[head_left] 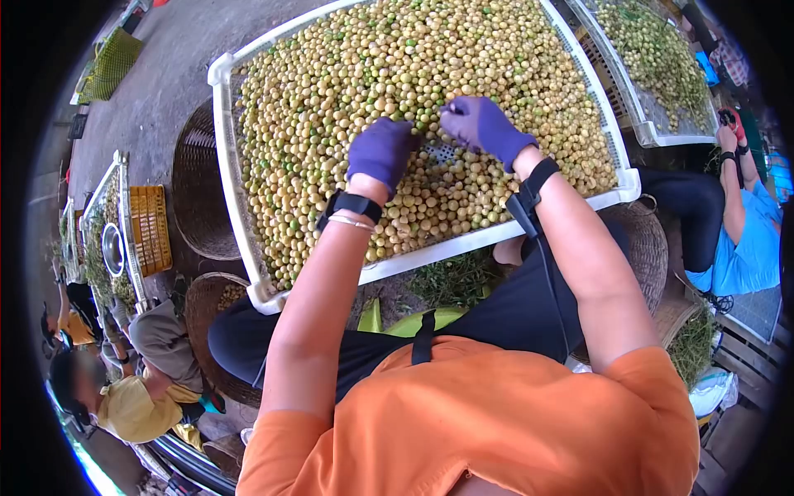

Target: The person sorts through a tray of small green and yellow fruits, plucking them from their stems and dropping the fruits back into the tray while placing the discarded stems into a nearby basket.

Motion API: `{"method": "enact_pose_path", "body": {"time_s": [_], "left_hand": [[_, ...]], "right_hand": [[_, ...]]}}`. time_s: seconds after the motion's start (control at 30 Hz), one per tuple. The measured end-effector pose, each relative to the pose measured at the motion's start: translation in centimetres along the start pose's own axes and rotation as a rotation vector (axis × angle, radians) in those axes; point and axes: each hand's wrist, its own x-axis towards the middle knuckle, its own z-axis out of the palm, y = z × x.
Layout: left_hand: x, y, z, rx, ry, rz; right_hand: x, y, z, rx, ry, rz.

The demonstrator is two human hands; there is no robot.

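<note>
A white-rimmed mesh tray (236, 194) lies before me, heaped with small round yellow-green fruits (331, 91). Over the middle of the heap, my left hand (380, 153) in a purple glove has its fingers curled and closed; what they hold, if anything, is hidden. Just to its right, my right hand (481, 128), also gloved in purple, is closed with thumb and fingers pinched together. I cannot make out what is in that pinch. Between and below the hands, a small patch of perforated tray bottom (441, 152) shows through the fruits.
Wicker baskets (198, 182) stand left of the tray, with another basket (645, 248) at my right knee. Cut greenery (451, 281) lies beneath the tray. A second fruit tray (653, 132) and a person in blue (748, 240) are at right. A person in yellow (136, 405) sits at left.
</note>
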Motion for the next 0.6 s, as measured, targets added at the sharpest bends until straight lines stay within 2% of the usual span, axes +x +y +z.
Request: {"method": "enact_pose_path", "body": {"time_s": [0.03,0.07,0.17,0.2,0.23,0.27,0.3,0.33,0.43,0.47,0.5,0.53,0.57,0.6], "left_hand": [[0.5,0.4,0.7,0.042,-0.047,0.003],[1.2,0.6,1.6,0.084,-0.094,0.005],[1.7,1.2,2.1,0.134,-0.132,0.017],[1.9,1.5,2.0,0.138,-0.137,0.002],[1.9,1.5,1.9,0.143,-0.144,-0.013],[1.7,1.3,2.4,0.218,-0.082,0.091],[1.5,1.6,2.2,0.239,-0.110,0.089],[1.4,2.1,2.1,0.259,-0.138,0.090],[1.4,2.4,2.0,0.193,-0.167,0.055],[1.3,2.0,2.4,0.158,-0.152,0.055],[1.2,1.5,2.5,0.124,-0.137,0.053],[0.1,1.4,1.2,-0.039,-0.089,0.008],[0.2,1.4,0.4,-0.114,-0.148,-0.151],[0.2,-0.1,1.0,-0.333,-0.030,-0.198]], "right_hand": [[0.1,0.1,-0.3,0.096,0.012,0.061],[0.3,0.8,0.0,0.607,-0.031,0.190],[0.6,0.6,0.6,0.385,0.089,0.011],[1.1,0.5,0.9,0.085,0.137,-0.142],[1.2,0.4,1.4,0.095,0.140,-0.153],[1.3,0.4,2.0,0.106,0.143,-0.164],[1.2,0.5,2.2,0.117,0.147,-0.173],[1.3,0.6,2.1,0.316,0.074,-0.056],[1.0,0.9,0.8,0.832,-0.045,0.054],[1.1,1.0,0.7,0.844,-0.041,0.032],[0.9,0.5,0.8,0.626,0.010,-0.031],[0.5,-0.3,1.1,0.409,0.060,-0.093],[0.3,-0.8,1.2,0.194,0.111,-0.154],[0.6,0.2,2.3,-0.003,0.124,-0.320]]}}
